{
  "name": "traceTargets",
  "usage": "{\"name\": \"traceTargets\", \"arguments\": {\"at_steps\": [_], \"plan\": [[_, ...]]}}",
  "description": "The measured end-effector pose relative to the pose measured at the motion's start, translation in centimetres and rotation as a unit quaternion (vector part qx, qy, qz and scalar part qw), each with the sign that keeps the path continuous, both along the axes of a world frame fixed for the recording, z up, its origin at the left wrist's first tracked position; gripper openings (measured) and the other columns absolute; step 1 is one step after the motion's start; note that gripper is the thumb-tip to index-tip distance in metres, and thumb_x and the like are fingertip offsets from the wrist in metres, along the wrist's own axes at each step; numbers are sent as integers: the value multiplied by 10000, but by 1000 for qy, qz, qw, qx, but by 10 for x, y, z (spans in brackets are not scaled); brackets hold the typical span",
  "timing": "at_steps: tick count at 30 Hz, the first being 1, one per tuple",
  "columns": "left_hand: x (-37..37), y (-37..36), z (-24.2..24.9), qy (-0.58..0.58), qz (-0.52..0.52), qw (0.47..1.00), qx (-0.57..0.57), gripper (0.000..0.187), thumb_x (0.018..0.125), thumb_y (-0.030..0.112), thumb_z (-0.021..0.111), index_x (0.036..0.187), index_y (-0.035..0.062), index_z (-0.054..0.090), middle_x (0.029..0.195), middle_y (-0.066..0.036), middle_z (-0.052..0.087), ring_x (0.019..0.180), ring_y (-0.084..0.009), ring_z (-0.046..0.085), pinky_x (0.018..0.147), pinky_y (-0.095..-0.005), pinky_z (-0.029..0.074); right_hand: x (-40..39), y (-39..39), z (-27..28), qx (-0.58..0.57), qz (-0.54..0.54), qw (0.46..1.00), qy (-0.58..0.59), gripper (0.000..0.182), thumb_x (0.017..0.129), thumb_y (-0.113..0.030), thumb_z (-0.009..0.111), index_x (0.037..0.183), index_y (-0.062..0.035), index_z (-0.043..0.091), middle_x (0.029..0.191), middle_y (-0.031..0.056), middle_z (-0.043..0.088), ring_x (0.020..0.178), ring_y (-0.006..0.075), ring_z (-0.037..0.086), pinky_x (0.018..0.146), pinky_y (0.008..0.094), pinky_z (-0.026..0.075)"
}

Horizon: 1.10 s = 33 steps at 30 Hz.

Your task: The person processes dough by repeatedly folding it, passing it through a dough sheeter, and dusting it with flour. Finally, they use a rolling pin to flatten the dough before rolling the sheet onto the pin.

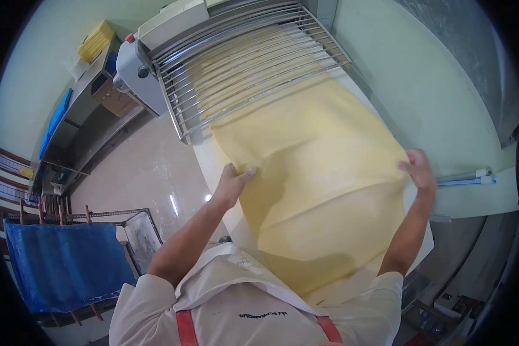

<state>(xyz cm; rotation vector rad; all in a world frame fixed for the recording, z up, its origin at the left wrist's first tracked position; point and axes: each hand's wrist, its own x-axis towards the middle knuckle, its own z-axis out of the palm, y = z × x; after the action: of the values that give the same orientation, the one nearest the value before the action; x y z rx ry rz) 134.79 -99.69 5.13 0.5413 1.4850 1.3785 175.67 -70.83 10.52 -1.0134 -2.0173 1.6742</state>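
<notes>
A wide sheet of pale yellow dough (323,155) lies along the white belt (213,167) of a dough sheeter. Its far part runs beneath the metal bar guard (254,75). My left hand (234,183) pinches the sheet's left edge, thumb on top. At the opposite edge, my right hand (418,168) grips the dough, with the fingers closed over it. Between my hands the sheet is raised in soft folds, and its near end spreads toward my body.
The sheeter's grey housing (137,72) with a red button stands at the back left. A blue plastic cover (66,265) hangs over a rack at lower left. Shelving holds a cardboard box (113,97). Tubes (464,177) lie near the right wall.
</notes>
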Motion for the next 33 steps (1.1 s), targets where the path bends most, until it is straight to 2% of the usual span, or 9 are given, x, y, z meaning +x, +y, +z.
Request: {"name": "traceTargets", "arguments": {"at_steps": [5,7,11,17,20,22,25,28,33], "plan": [[-25,8,5,-153,19,986,69,373,931,241,551,1180,-35,521,1065,-124,639,915,-203,637,779,-332,517,1,5,-44,-49,-132,956,259,535,809,-307,706,1191,36,554,1040,84,649,892,161,625,775,279,481],[-34,-2,-10,-296,56,947,111,418,954,315,498,1200,-23,513,1104,-123,630,966,-209,624,837,-334,499,4,25,-94,-184,-168,948,199,573,822,-357,688,1208,38,537,1053,94,645,900,167,626,778,274,479],[-41,-39,-30,-189,11,982,-28,452,975,343,432,1264,-3,475,1212,-139,572,1025,-226,603,892,-338,480,6,40,-99,-224,-97,970,24,511,832,-267,687,1207,43,533,1056,88,644,887,167,618,783,284,475],[6,-29,-26,-97,1,991,-87,412,897,148,609,1203,-92,473,1112,-151,604,999,-216,602,821,-337,511,-20,18,-81,-83,29,993,-82,409,750,-66,722,1119,49,590,1008,77,655,837,147,596,754,293,478],[4,-12,-9,69,-69,991,-91,468,879,211,645,1186,-99,475,1110,-168,599,996,-212,598,816,-334,503,16,-8,-43,27,-14,996,-81,384,752,-99,732,1084,49,609,986,66,659,875,145,605,798,286,469],[11,-8,1,148,-84,981,-91,494,866,245,665,1169,-101,485,1110,-180,599,995,-214,595,816,-339,500,32,-26,-20,-27,-4,1000,13,411,773,-135,719,1119,47,592,1011,51,651,911,147,602,828,285,459],[-1,3,-15,63,-48,997,-9,461,866,256,656,1145,-82,513,1103,-179,606,1013,-239,595,854,-367,491,49,-23,-53,-63,-101,989,87,545,817,-227,688,1258,35,502,1077,52,627,974,141,583,864,298,452],[-31,-6,-44,-215,-32,974,61,469,904,327,570,1180,-48,516,1156,-172,600,1058,-264,587,918,-385,466,-3,-28,-63,-128,-141,976,103,668,831,-232,666,1380,6,370,1147,77,594,1013,139,564,872,294,450],[-54,-27,-37,-211,-74,974,-30,501,947,391,468,1216,-29,506,1187,-161,598,1042,-253,606,925,-378,469,-29,-21,-65,-134,-76,988,2,617,765,-120,715,1321,-35,461,1119,43,567,1016,123,519,865,251,409]]}}
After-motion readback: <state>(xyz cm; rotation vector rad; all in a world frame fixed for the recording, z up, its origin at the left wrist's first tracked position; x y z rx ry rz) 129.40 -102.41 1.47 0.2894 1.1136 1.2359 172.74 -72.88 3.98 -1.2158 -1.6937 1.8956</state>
